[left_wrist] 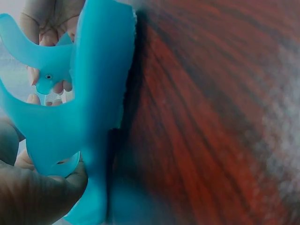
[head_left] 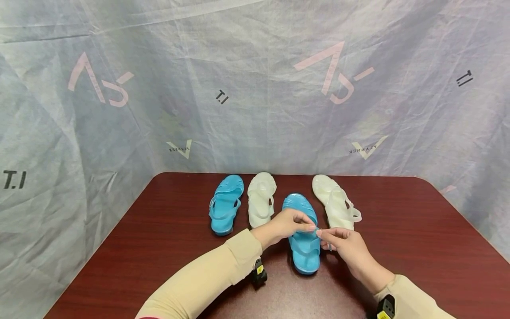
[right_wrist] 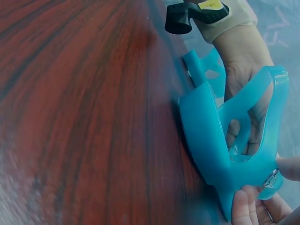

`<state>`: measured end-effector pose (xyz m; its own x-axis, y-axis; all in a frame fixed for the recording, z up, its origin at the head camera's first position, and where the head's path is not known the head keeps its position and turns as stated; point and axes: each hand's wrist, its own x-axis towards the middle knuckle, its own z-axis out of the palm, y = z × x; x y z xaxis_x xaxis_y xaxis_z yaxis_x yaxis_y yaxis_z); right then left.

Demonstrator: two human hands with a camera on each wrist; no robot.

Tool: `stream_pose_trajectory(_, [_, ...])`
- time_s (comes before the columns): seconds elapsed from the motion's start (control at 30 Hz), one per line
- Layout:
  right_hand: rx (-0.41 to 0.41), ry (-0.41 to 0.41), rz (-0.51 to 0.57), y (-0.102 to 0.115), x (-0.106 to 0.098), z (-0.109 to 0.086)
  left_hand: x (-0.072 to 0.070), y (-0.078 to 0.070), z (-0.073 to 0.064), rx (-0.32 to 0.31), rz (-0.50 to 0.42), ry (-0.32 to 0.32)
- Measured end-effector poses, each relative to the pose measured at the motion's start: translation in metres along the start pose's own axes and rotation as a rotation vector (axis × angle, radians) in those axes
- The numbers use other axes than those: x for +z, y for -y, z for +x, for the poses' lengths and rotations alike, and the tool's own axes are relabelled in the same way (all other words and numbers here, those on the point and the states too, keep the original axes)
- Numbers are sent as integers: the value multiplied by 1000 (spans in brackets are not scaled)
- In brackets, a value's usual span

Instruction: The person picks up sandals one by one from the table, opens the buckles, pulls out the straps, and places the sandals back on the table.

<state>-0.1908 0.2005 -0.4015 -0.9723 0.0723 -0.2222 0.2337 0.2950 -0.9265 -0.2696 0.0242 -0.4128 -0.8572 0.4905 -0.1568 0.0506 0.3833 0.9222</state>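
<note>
A blue jelly sandal (head_left: 306,263) lies on the table with its toe away from me. My left hand (head_left: 287,223) reaches over its left side and pinches the sandal's strap near the right edge. My right hand (head_left: 349,247), on the sandal's right, pinches the strap by its small metal buckle (right_wrist: 272,177). Both hands' fingertips nearly meet there. In the left wrist view the left thumb (left_wrist: 37,192) presses against the blue strap (left_wrist: 51,126). Exactly how the strap end sits at the buckle is hidden by fingers.
A second blue sandal (head_left: 224,208) and a white sandal (head_left: 260,199) stand at the back left. Another white sandal (head_left: 336,204) lies just beyond my right hand. The dark red wooden table (head_left: 159,248) meets a grey printed cloth (head_left: 255,88) behind.
</note>
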Motion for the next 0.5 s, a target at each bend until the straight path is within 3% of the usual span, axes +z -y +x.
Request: stream_pose_trajectory(0.5, [-37,-27,98,-4,5,-2,-1,-1,-1,36,27,0])
